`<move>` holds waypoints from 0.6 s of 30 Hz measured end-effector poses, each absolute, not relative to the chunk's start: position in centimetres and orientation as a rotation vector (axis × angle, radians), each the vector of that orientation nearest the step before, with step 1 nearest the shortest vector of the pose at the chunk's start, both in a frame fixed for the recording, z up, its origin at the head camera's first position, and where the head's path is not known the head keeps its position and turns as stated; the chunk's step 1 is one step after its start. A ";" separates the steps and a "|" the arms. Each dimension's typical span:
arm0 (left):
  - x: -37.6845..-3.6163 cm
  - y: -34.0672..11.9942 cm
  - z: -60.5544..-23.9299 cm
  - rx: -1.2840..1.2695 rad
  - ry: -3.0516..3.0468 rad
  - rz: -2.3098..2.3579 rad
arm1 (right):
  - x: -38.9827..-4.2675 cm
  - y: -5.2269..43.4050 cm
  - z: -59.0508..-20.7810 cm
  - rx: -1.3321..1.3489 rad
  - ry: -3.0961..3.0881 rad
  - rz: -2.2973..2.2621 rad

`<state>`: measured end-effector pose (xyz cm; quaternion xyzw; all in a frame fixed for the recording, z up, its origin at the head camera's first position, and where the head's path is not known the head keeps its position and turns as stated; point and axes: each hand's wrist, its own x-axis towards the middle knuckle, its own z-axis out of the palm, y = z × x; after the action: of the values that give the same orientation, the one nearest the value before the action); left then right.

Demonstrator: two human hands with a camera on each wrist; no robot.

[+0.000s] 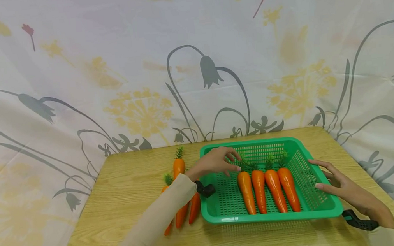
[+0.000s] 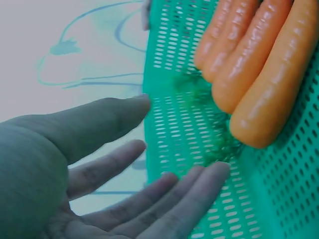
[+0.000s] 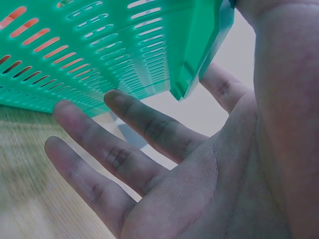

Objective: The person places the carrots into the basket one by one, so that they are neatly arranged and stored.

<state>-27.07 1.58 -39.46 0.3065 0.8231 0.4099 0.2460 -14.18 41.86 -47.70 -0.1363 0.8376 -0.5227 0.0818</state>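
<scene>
A green basket sits on the wooden bench, toward its right half. Inside it lie 4 carrots side by side, tips toward the person and leafy tops toward the far wall of the basket.

The left hand reaches over the basket's left part, its fingers straight and loosely spread, holding nothing. In the left wrist view the fingertips lie against the perforated floor of the basket, just beside the green tops of the nearest carrot; whether they touch the leaves cannot be told.

The right hand rests at the basket's right rim, its fingers straight and spread wide. In the right wrist view the fingers lie under the outer wall near a corner of the basket while the thumb goes up over the rim, so the hand cups the edge without closing on it.

Left of the basket, on the bench, lie more carrots, partly hidden by the left sleeve. A flowered cloth hangs behind the bench.
</scene>
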 end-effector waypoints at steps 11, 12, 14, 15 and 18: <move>-26.5 -3.2 -38.5 1.039 2.252 1.301 | -14.2 42.0 -47.7 -0.418 2.523 -1.540; -26.4 -3.7 -38.5 1.057 2.266 1.307 | -14.2 42.0 -47.7 -0.418 2.525 -1.540; -26.2 -4.6 -38.6 1.081 2.290 1.319 | -14.2 42.0 -47.7 -0.418 2.525 -1.539; -26.0 -5.1 -38.6 1.088 2.303 1.324 | -14.2 42.0 -47.8 -0.418 2.526 -1.536; -25.7 -6.5 -38.8 1.091 2.343 1.342 | -14.2 42.1 -47.8 -0.413 2.522 -1.537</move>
<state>-25.72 -6.46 -38.77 0.3722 0.7993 0.4577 0.1145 -14.23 42.05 -47.75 -0.1381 0.8430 -0.5138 0.0796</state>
